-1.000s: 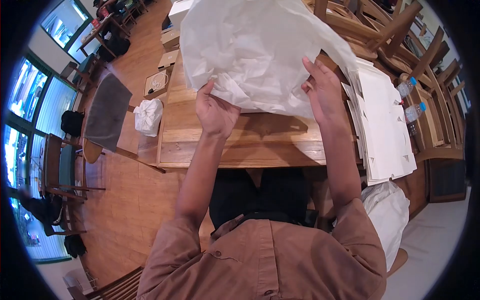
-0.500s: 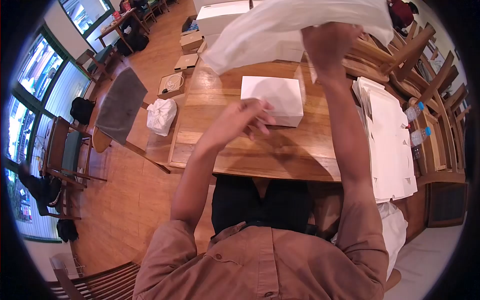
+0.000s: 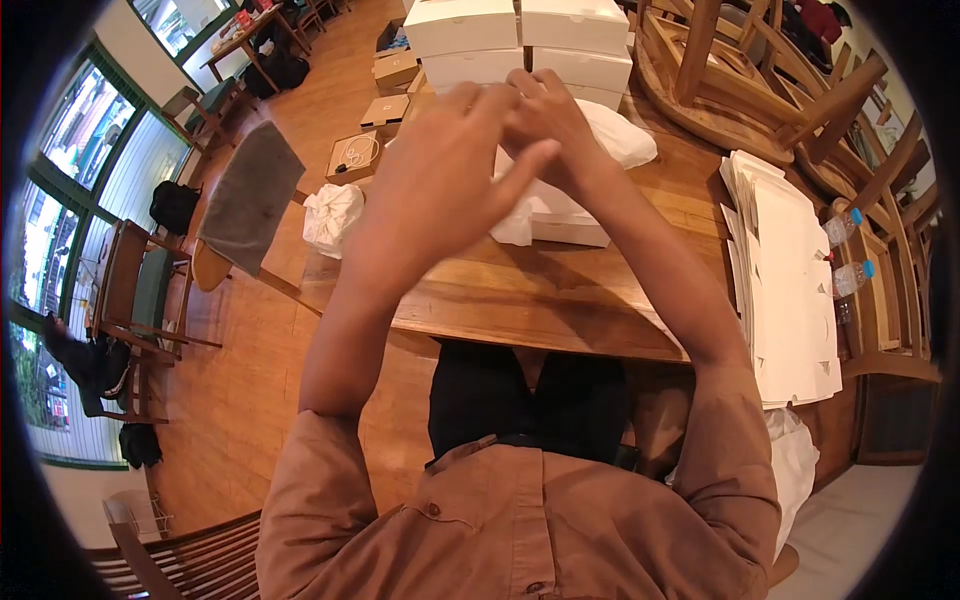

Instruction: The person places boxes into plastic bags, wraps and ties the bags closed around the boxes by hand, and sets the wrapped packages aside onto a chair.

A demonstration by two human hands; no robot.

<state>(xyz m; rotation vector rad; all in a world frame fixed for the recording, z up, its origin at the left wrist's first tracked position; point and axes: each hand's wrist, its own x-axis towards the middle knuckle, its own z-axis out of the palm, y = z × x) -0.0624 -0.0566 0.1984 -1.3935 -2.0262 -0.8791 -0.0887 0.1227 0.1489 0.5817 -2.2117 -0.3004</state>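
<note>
A white box sits on the wooden table, with thin crumpled white material lying over and behind it. My left hand is raised above the box's left side, thumb stretched away from the fingers, nothing visible in its grasp. Close beside it, my right hand is over the material with bent fingers. The left hand hides part of the right one, and its fingertips and anything between them cannot be made out.
White boxes are stacked at the table's far side. Flat white cardboard lies at the right, near bottles and upturned chairs. A knotted white bundle and an open carton are at the left.
The white material has come down from the air onto the box. My left hand has risen towards the camera, and my right hand has moved left beside it.
</note>
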